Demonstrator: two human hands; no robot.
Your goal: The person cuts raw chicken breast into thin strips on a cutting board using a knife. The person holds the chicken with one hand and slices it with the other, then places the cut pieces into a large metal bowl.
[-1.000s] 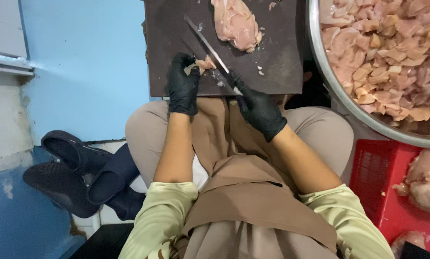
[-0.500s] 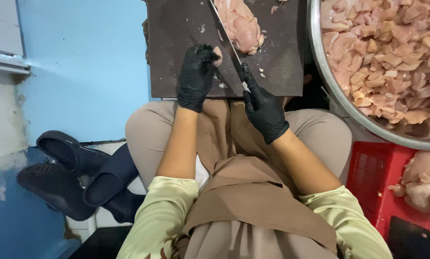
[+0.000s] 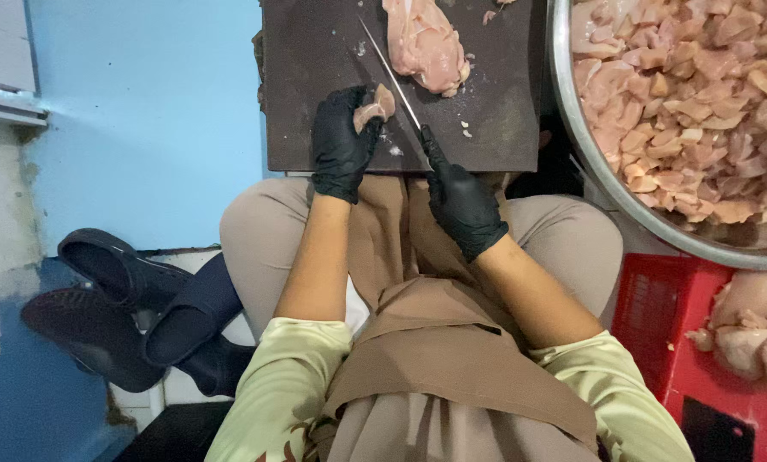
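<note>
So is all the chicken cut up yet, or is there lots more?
Lots is done: the big metal bowl is heaped with cut pieces. Right now the left hand holds a small piece while the right hand holds the knife. One whole fillet waits on the board, and more sits in the red crate.

Two gloved hands, the left hand [image 3: 342, 141] and the right hand [image 3: 462, 198], work with one knife [image 3: 392, 81] on one cutting board [image 3: 315, 77]. Beside them lie one small chicken piece [image 3: 375, 109], one large chicken breast [image 3: 424, 43], one metal bowl [image 3: 597, 171] and one red crate [image 3: 657, 312]. Three dark shoes [image 3: 118, 274] sit left of the left hand.
</note>
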